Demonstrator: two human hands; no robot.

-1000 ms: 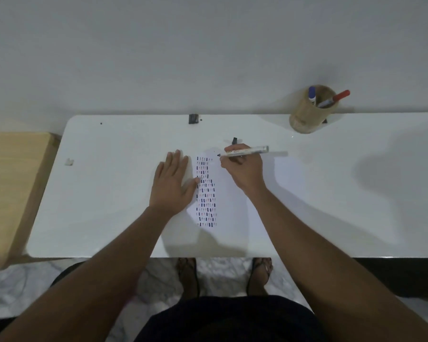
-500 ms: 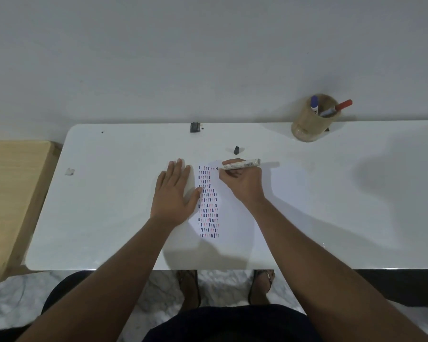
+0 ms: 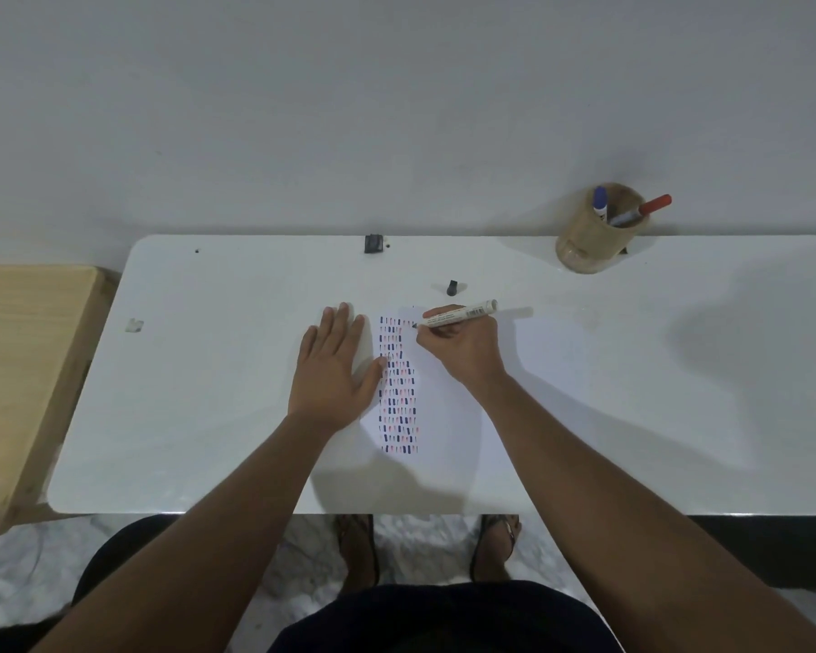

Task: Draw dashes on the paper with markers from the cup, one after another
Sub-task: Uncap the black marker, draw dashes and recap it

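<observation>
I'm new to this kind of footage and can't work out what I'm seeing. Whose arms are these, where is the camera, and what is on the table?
There is no machine: a person wears a camera on the head, looking down at their own arms. The left hand lies flat, steadying the paper, which bears columns of dashes. The right hand holds a marker with its tip at the paper's top. On the white table a black cap lies beyond the paper. A wooden cup at the far right holds two more markers, blue-capped and red-capped.
</observation>
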